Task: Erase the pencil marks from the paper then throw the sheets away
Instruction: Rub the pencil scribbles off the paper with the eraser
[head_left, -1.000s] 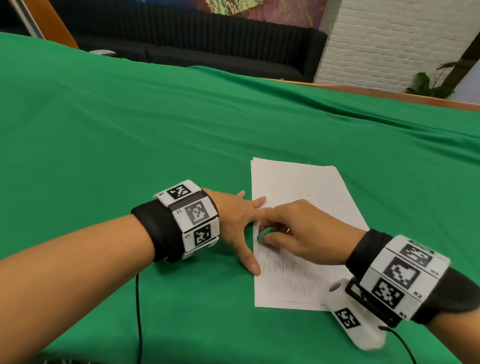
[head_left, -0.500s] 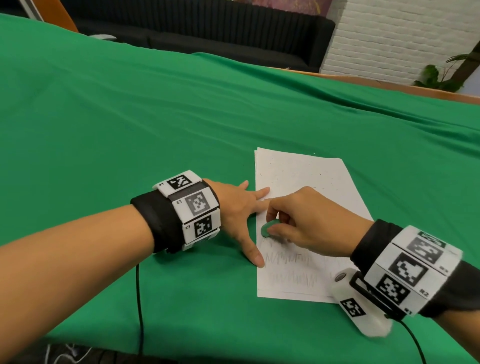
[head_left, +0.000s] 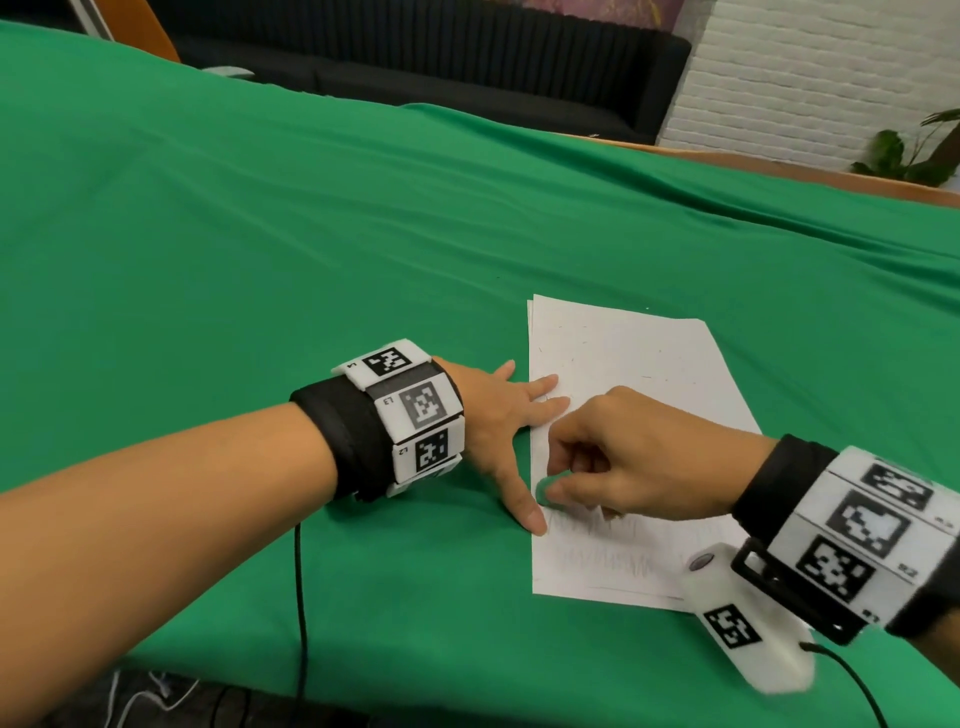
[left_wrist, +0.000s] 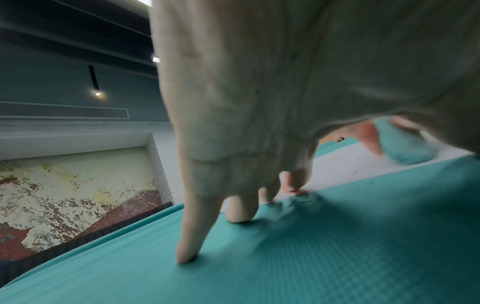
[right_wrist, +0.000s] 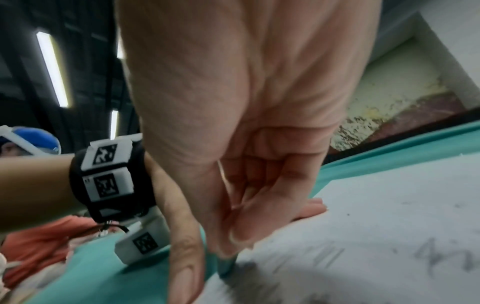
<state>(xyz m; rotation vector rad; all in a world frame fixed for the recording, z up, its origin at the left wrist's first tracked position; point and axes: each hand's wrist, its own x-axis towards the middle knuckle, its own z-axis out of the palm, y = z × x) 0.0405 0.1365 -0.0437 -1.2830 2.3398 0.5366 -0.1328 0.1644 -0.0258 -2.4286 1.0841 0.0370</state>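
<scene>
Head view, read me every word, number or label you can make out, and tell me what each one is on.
"L3": on the left wristband, beside its middle square marker.
"R2": on the right wristband, beside a lower marker.
Other tiny labels on both bands: too small to read.
Square black-and-white patterns on the bands: coded markers, not text.
Paper: only pencil scribbles, no words.

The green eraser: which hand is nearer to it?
Right. The right hand pinches the green eraser on the paper; the left hand lies flat beside it, pressing the paper's edge.
</scene>
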